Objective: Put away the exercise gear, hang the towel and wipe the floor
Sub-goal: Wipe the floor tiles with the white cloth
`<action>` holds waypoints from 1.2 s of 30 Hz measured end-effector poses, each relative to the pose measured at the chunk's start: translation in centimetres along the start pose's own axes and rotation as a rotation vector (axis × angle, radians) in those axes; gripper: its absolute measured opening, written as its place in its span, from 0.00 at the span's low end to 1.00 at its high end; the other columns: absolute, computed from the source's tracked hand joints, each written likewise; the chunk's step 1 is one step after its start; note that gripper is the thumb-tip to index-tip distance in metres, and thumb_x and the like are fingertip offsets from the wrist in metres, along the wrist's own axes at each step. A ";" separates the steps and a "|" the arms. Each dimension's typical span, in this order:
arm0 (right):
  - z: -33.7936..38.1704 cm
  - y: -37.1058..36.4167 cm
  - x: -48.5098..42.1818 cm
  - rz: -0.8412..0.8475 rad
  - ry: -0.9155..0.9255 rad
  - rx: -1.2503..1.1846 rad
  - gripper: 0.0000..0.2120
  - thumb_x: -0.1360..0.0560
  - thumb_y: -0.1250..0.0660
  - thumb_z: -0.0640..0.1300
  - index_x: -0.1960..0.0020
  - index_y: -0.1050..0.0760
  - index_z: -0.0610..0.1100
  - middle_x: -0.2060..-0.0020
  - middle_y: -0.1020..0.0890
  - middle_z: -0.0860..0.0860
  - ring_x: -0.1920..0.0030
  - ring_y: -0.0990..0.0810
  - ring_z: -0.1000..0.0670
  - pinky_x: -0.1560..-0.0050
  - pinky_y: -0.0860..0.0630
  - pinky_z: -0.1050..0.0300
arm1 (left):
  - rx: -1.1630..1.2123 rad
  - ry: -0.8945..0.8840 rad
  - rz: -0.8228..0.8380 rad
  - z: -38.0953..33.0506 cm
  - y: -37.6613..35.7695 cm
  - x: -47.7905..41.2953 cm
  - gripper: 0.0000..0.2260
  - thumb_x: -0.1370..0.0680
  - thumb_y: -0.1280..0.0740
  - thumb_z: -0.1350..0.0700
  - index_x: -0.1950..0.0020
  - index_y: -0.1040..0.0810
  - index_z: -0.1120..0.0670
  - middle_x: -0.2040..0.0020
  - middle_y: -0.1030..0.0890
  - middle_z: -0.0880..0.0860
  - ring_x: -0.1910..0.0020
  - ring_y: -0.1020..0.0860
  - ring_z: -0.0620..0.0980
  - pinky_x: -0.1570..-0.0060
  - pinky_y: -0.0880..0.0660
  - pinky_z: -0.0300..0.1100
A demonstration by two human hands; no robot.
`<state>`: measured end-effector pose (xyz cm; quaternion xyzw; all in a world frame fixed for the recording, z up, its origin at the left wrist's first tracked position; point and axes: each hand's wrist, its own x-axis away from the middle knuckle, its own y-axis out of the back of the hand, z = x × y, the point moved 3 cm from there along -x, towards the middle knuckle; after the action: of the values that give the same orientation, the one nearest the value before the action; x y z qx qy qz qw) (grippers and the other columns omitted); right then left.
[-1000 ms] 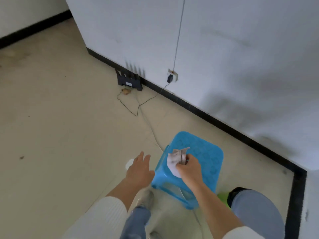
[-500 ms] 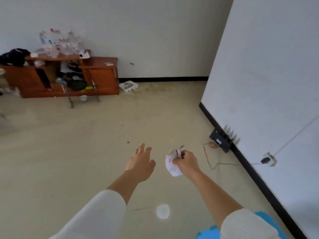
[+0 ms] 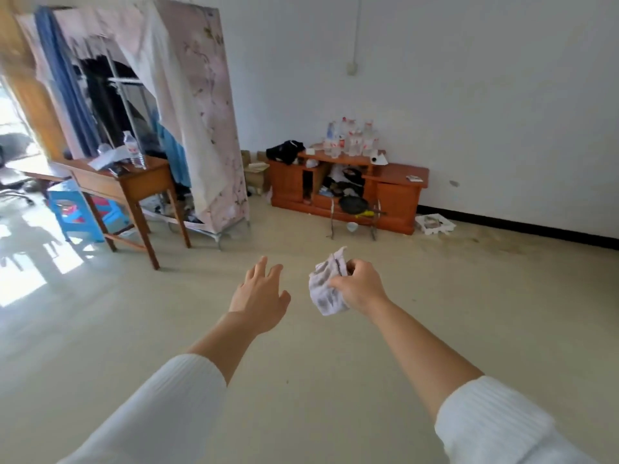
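Observation:
My right hand [image 3: 360,286] grips a crumpled white cloth [image 3: 324,289], held out in front of me at about waist height above the beige floor [image 3: 301,380]. The cloth bunches out to the left of my fingers. My left hand [image 3: 259,296] hovers just left of it with fingers spread and straight, holding nothing. Both arms wear white ribbed sleeves.
A fabric wardrobe [image 3: 187,112] stands open at the back left behind a wooden table [image 3: 134,182] with a water bottle. A blue stool [image 3: 72,209] sits under the table. A low wooden cabinet [image 3: 385,192] with bottles lines the far wall. Bare floor lies between.
My view has swung left from the blue stool by the wall to the room with the cabinet and wardrobe. My right hand has kept hold of the cloth; my left hand has stayed empty.

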<state>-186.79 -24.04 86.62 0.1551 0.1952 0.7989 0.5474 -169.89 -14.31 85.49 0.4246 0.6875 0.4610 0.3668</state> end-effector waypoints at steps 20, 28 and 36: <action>35.2 -51.9 -22.4 0.607 0.462 0.077 0.12 0.28 0.31 0.38 0.46 0.24 0.46 0.54 0.19 0.49 0.55 0.21 0.52 0.57 0.23 0.59 | -0.065 0.651 -0.354 51.9 21.2 -11.6 0.27 0.21 0.38 0.49 0.23 0.42 0.51 0.21 0.49 0.54 0.23 0.47 0.57 0.29 0.36 0.53; 47.4 -72.5 -26.3 0.749 0.620 0.134 0.04 0.29 0.33 0.36 0.55 0.26 0.41 0.61 0.22 0.47 0.59 0.23 0.49 0.61 0.26 0.58 | -0.094 0.831 -0.427 71.3 27.7 -15.2 0.26 0.22 0.39 0.51 0.24 0.41 0.52 0.22 0.46 0.56 0.24 0.46 0.56 0.30 0.37 0.53; 59.1 -92.9 -30.2 0.756 0.767 0.112 0.06 0.29 0.37 0.32 0.57 0.29 0.41 0.67 0.27 0.52 0.63 0.27 0.52 0.67 0.34 0.64 | -0.152 0.912 -0.450 93.2 32.8 -19.9 0.26 0.22 0.39 0.52 0.24 0.41 0.52 0.22 0.47 0.56 0.24 0.47 0.55 0.31 0.38 0.52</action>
<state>-73.26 -13.78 92.65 -0.0590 0.3539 0.9278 0.1022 -71.00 4.44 90.27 -0.0061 0.8164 0.5576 0.1499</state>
